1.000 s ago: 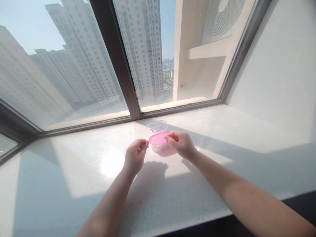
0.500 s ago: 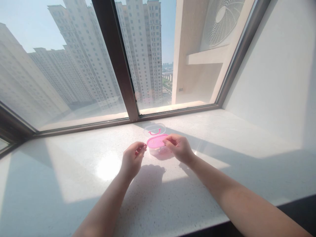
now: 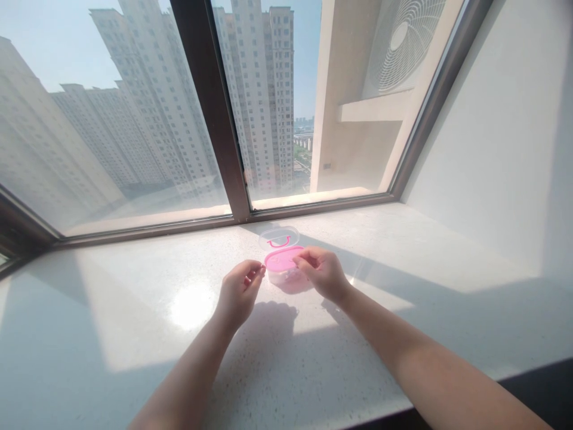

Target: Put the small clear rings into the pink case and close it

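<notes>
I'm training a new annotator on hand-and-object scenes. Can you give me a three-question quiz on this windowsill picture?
1. True or false: the right hand touches the pink box.
2. What lies behind the box, toward the window: A) a clear lid with a pink handle B) a cup C) a spoon?
3. What surface does the box stand on?

Key: 1 true. 2 A, the clear lid. 3 the white sill.

Sill (image 3: pixel 134 310) lay bare at lower left and right of frame. At centre, pink box (image 3: pixel 286 269) with open lid (image 3: pixel 278 237) blocked path; window frame (image 3: pixel 210 119) closed off top.
</notes>
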### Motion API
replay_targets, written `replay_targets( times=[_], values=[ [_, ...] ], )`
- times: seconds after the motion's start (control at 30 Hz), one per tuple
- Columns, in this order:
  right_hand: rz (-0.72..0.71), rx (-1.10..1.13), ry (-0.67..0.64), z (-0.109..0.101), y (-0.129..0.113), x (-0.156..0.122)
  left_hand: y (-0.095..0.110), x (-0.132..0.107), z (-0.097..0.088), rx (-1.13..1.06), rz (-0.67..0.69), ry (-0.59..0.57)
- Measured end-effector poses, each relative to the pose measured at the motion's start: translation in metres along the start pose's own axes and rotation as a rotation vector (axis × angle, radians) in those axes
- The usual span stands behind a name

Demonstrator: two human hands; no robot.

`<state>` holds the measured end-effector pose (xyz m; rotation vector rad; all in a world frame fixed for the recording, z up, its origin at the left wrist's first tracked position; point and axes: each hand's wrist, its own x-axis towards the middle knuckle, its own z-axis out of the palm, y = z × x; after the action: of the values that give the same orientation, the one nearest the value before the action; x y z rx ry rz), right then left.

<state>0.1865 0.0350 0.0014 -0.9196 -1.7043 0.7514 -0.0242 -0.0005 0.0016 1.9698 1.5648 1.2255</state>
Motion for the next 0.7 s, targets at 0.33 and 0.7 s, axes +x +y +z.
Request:
replay_targets(
  times=[0.33,0.7],
  values=[
    [0.008,-0.009,-0.001,-0.0006,-0.0013,-0.0004,0.006,-0.0006,-0.0023,0.034,0.062,0.006],
    [0.007,-0.01,-0.011,-0.0004,-0.0006,-0.0005,0.0069,-0.0028,-0.0024,0.03,0.091,0.039]
  ],
)
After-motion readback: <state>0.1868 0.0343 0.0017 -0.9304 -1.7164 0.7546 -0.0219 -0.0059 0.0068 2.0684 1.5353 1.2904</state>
